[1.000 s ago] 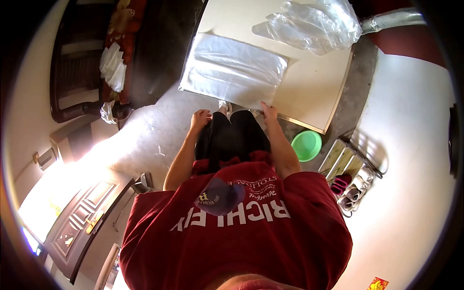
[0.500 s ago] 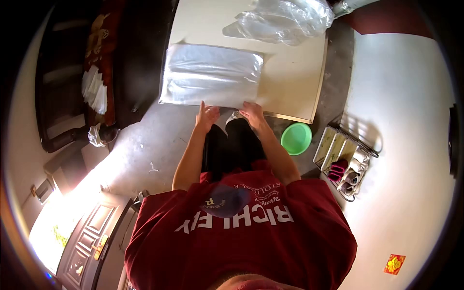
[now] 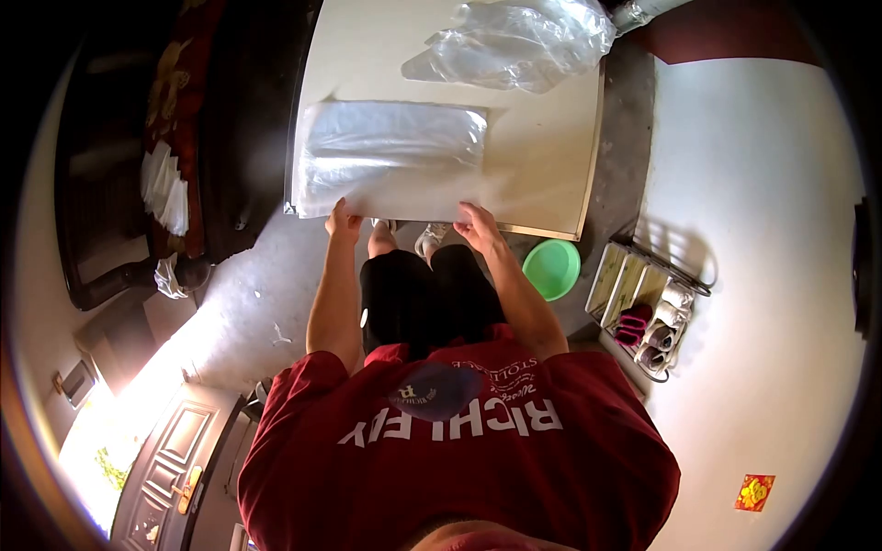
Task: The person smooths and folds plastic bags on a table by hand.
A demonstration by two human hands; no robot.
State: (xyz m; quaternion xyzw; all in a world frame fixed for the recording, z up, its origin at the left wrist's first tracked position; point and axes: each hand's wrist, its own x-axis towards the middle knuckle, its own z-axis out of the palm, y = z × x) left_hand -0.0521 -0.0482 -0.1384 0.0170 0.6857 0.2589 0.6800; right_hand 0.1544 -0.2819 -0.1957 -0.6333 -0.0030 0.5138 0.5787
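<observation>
A flat stack of clear plastic sheets or bags (image 3: 390,151) lies along the near left part of the pale tabletop (image 3: 542,147). My left hand (image 3: 344,223) pinches its near edge close to the left corner, thumb on top. Near the right corner of the same edge, my right hand (image 3: 478,226) grips the plastic between thumb and fingers. The fingertips below the edge are hidden.
Crumpled clear plastic (image 3: 514,46) lies at the table's far side. Below the table's right corner sits a green basin (image 3: 551,269), with a shoe rack (image 3: 638,308) farther right. Dark wooden furniture (image 3: 115,184) stands at the left.
My left hand has moved from above my leg to the sheet's near left edge. My right hand stays at the near edge, toward its right end. The view has shifted.
</observation>
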